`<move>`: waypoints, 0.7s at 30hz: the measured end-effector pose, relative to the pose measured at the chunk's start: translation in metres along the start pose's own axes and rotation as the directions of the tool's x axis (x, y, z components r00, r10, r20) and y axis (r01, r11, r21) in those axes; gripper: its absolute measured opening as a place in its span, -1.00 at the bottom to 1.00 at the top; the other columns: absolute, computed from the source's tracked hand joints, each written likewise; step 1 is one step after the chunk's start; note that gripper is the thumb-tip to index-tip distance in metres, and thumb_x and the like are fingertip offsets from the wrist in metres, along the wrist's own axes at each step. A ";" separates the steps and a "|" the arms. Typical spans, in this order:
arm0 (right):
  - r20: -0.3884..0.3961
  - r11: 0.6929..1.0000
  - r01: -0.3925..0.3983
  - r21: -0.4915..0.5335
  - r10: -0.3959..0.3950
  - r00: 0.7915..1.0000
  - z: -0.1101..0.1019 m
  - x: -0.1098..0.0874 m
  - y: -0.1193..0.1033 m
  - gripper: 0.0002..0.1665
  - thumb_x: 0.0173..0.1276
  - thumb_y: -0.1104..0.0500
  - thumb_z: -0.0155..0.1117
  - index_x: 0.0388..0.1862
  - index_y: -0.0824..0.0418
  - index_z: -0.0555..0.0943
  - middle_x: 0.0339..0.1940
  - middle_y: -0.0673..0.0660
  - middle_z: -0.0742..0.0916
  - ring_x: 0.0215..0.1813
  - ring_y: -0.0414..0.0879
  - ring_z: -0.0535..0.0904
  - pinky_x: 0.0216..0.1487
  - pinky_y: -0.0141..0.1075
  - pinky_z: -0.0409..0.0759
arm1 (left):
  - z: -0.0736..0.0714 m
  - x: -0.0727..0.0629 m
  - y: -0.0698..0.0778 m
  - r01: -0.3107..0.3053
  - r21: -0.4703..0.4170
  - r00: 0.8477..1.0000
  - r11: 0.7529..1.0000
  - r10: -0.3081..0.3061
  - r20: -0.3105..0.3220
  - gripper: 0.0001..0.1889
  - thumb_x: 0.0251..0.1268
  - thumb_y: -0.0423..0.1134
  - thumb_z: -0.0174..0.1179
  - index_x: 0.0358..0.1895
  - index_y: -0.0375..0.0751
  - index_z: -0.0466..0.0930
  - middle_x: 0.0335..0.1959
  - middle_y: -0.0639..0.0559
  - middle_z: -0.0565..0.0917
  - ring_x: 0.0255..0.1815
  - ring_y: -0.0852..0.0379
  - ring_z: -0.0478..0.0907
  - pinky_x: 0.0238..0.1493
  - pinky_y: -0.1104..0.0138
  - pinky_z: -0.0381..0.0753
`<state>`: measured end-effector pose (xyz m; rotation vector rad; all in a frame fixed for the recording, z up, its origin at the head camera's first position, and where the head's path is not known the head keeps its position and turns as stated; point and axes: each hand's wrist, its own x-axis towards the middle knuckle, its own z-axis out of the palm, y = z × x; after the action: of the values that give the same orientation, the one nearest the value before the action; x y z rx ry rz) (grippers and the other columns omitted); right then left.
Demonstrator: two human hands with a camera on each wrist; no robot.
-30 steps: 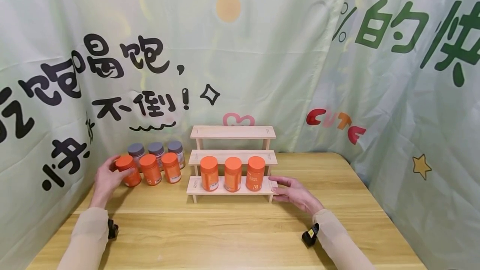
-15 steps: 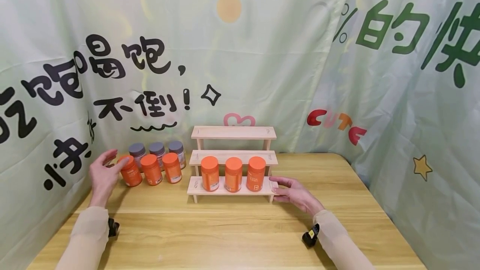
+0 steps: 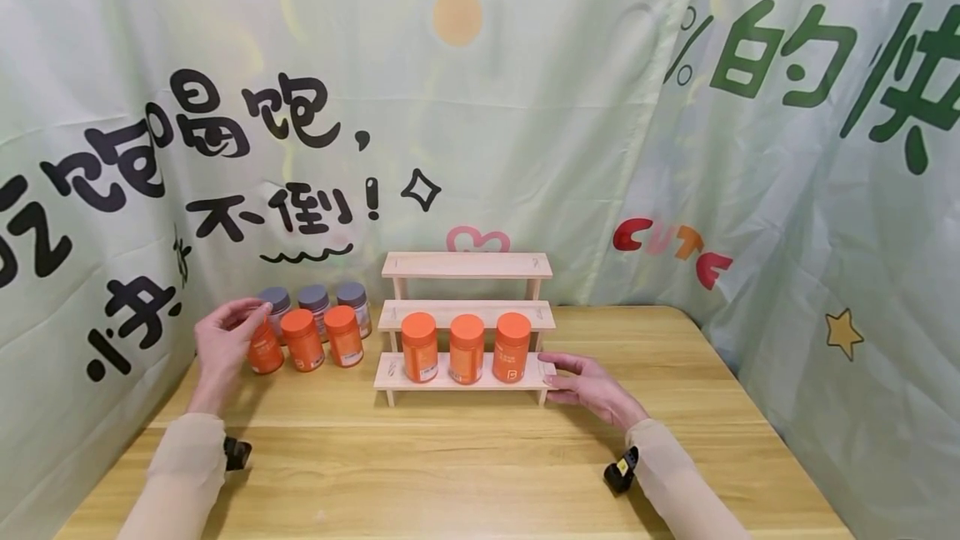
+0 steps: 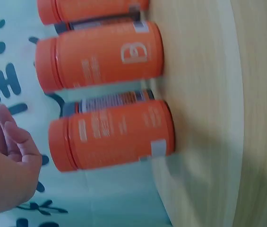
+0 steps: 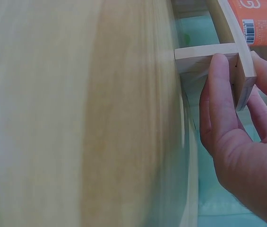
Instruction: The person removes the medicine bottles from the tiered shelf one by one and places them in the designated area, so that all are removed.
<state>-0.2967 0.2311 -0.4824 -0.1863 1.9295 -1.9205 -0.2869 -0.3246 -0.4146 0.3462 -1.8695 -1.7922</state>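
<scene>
In the head view, my left hand [image 3: 225,336] is over the leftmost orange jar [image 3: 265,354] and hides most of its lid. The left wrist view shows that hand [image 4: 10,165] apart from the nearest jar [image 4: 114,137], fingers loosely bent around nothing. Two more orange jars [image 3: 303,344] stand to the right of it, upright on the table. My right hand [image 3: 592,390] grips the right end of the lowest step of a three-step wooden display rack [image 3: 467,265]. Three orange jars [image 3: 466,352] stand in a row on that step.
Behind the left orange jars stand several jars with grey-purple lids [image 3: 351,294]. Printed cloth [image 3: 525,107] hangs at the back and both sides of the wooden table [image 3: 450,473]. The rack's two upper steps rise behind its jars.
My left hand drew back left from the leftmost orange jar, then moved right again over its lid. My right hand has stayed on the rack.
</scene>
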 end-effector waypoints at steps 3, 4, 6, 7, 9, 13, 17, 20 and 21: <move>-0.004 1.000 0.000 -0.001 0.000 1.000 0.000 0.000 0.000 -0.33 0.40 0.28 0.24 0.44 0.36 0.31 0.27 0.26 0.53 -0.01 -0.10 0.67 0.07 -0.16 0.67 | 0.009 -0.011 0.009 -0.013 -0.007 0.997 1.000 0.014 0.079 -0.69 0.15 -0.29 0.41 -0.06 -0.34 0.66 -0.44 0.29 0.72 -0.44 0.32 0.62 -0.39 0.57 0.58; -0.005 1.000 0.000 -0.001 0.000 1.000 0.000 0.000 0.000 -0.33 0.40 0.28 0.24 0.44 0.36 0.31 0.28 0.27 0.52 -0.01 -0.10 0.67 0.07 -0.16 0.67 | 0.012 -0.015 0.012 -0.025 -0.002 0.994 1.000 0.025 0.106 -0.67 0.17 -0.30 0.40 -0.03 -0.40 0.64 -0.44 0.29 0.72 -0.45 0.32 0.63 -0.40 0.56 0.59; -0.006 1.000 0.001 -0.001 -0.001 1.000 0.000 0.000 0.000 -0.33 0.40 0.28 0.24 0.44 0.36 0.31 0.29 0.29 0.51 -0.01 -0.10 0.67 0.07 -0.15 0.67 | 0.018 -0.019 0.009 -0.045 0.006 0.988 0.999 0.044 0.150 -0.64 0.21 -0.29 0.37 0.02 -0.44 0.61 -0.42 0.33 0.72 -0.45 0.33 0.64 -0.41 0.55 0.61; -0.007 1.000 0.001 -0.003 -0.001 1.000 0.000 0.000 0.000 -0.33 0.40 0.28 0.24 0.44 0.36 0.31 0.29 0.29 0.51 -0.01 -0.09 0.67 0.07 -0.15 0.67 | 0.020 -0.021 0.007 -0.049 0.006 0.984 0.999 0.048 0.171 -0.62 0.22 -0.29 0.36 0.05 -0.45 0.60 -0.41 0.34 0.72 -0.44 0.32 0.65 -0.39 0.54 0.62; -0.007 1.000 0.000 -0.006 -0.001 1.000 0.001 0.000 0.001 -0.34 0.40 0.28 0.24 0.44 0.36 0.31 0.31 0.30 0.50 -0.01 -0.09 0.67 0.08 -0.14 0.67 | 0.025 -0.022 0.001 -0.058 -0.006 0.978 0.998 0.058 0.203 -0.59 0.23 -0.27 0.35 0.07 -0.45 0.59 -0.40 0.36 0.73 -0.40 0.34 0.66 -0.35 0.52 0.64; -0.009 1.000 -0.003 -0.012 0.003 1.000 0.001 -0.001 0.000 -0.34 0.40 0.29 0.24 0.44 0.36 0.32 0.32 0.31 0.49 -0.01 -0.09 0.67 0.08 -0.13 0.66 | 0.035 -0.026 -0.008 -0.054 -0.062 0.971 0.997 0.067 0.231 -0.60 0.25 -0.26 0.34 0.05 -0.48 0.58 -0.40 0.28 0.76 -0.38 0.30 0.69 -0.34 0.48 0.66; -0.005 1.000 -0.002 -0.017 0.002 1.000 0.001 -0.001 0.000 -0.34 0.41 0.27 0.24 0.44 0.34 0.32 0.35 0.32 0.46 0.00 -0.09 0.67 0.08 -0.14 0.66 | 0.047 -0.036 -0.009 -0.038 -0.103 0.966 0.994 0.063 0.249 -0.57 0.26 -0.26 0.33 0.05 -0.55 0.54 -0.43 0.21 0.77 -0.42 0.28 0.69 -0.41 0.47 0.64; -0.004 1.000 0.000 -0.011 0.000 1.000 0.001 -0.001 0.000 -0.34 0.41 0.27 0.24 0.44 0.34 0.31 0.35 0.31 0.47 -0.01 -0.09 0.67 0.07 -0.15 0.67 | 0.056 -0.044 -0.011 -0.007 -0.128 0.962 0.992 0.042 0.269 -0.56 0.26 -0.25 0.32 0.06 -0.56 0.54 -0.45 0.20 0.77 -0.45 0.25 0.69 -0.44 0.46 0.64; -0.004 1.000 0.001 -0.008 -0.001 1.000 0.001 -0.001 0.001 -0.35 0.41 0.28 0.23 0.44 0.35 0.31 0.34 0.30 0.48 -0.02 -0.08 0.67 0.06 -0.16 0.67 | 0.058 -0.046 -0.012 0.011 -0.135 0.961 0.991 0.027 0.277 -0.55 0.26 -0.25 0.32 0.07 -0.55 0.53 -0.45 0.21 0.76 -0.44 0.24 0.69 -0.43 0.46 0.64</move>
<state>-0.2950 0.2304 -0.4829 -0.1860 1.9403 -1.9152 -0.2816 -0.2521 -0.4346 0.0364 -1.9145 -2.0357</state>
